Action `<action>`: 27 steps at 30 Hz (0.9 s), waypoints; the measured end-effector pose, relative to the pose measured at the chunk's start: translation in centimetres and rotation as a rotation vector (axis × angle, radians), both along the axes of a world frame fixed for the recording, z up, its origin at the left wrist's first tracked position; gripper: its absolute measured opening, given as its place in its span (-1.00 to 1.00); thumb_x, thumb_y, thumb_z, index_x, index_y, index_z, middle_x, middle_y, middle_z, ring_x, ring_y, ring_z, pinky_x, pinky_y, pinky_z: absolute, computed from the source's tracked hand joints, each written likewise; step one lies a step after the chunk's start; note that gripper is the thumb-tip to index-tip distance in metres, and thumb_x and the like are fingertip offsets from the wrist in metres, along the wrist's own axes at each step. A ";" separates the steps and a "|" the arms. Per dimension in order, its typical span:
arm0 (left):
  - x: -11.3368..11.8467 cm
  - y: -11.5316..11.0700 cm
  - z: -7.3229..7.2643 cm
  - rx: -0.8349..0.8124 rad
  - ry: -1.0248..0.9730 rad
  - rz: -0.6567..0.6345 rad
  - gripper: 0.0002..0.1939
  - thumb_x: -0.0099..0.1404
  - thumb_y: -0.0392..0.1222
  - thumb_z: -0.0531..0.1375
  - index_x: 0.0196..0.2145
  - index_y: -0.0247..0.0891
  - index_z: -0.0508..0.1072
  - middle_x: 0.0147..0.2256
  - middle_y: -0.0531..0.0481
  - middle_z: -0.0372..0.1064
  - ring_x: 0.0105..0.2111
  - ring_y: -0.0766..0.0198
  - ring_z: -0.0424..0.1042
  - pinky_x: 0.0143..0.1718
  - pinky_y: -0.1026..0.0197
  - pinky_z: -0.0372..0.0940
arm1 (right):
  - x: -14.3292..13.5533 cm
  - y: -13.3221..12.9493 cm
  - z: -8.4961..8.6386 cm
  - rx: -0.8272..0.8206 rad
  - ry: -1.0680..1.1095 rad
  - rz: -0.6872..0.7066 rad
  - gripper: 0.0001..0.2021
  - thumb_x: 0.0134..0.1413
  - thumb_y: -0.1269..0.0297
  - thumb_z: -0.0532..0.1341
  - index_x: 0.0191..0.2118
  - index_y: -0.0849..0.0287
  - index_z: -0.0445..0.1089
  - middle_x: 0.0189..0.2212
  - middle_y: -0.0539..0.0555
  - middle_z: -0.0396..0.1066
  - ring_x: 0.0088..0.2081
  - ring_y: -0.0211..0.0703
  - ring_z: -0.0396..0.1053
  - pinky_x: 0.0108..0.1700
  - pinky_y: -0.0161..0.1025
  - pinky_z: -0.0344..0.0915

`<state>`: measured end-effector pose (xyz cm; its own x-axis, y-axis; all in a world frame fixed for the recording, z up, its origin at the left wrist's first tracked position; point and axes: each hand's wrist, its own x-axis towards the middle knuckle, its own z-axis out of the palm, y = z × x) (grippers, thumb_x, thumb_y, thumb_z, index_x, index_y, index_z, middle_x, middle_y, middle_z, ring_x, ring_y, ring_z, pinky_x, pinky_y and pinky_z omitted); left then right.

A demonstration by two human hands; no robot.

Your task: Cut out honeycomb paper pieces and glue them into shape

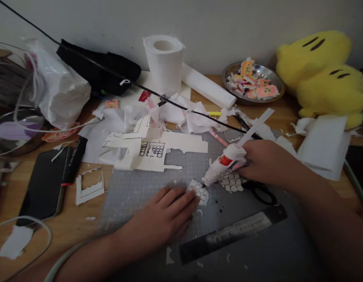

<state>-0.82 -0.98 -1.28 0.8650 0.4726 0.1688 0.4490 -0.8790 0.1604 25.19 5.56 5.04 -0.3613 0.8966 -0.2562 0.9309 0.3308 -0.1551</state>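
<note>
My left hand (172, 213) lies flat on the grey cutting mat (152, 254), its fingertips on a small white paper piece (201, 193) drawn with rounded cells. My right hand (252, 158) grips a white glue gun (224, 164) with a clear glue stick (256, 126) rising from its back. The gun's nozzle points down at the upper right edge of that piece; whether they touch is not clear. Another cell-patterned piece (232, 182) lies below the gun. Black-handled scissors (262, 192) lie beside it.
A metal ruler (232, 233) lies on the mat. Behind are cut paper (184, 141), a tissue roll (164, 64) and a metal bowl (228, 84) of scraps. A phone (43, 182) is at left, yellow plush toys (328, 82) at right. A black cable (181, 106) crosses above.
</note>
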 end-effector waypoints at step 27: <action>0.1 0.0 0.0 -0.001 -0.018 0.010 -0.69 0.38 -0.19 -0.01 0.01 -0.28 0.36 -0.03 -0.01 0.40 -0.10 0.16 0.32 -0.10 0.10 0.22 | -0.3 -0.1 -0.3 0.001 0.009 0.007 -0.81 -0.19 0.39 0.16 -0.35 0.15 0.44 -0.39 0.11 0.52 -0.33 0.05 0.44 -0.40 -0.24 0.15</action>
<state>-0.70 -0.97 -1.31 0.8572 0.4809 0.1842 0.4544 -0.8746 0.1690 24.86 5.49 4.72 -0.3699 0.8942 -0.2520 0.9271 0.3374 -0.1634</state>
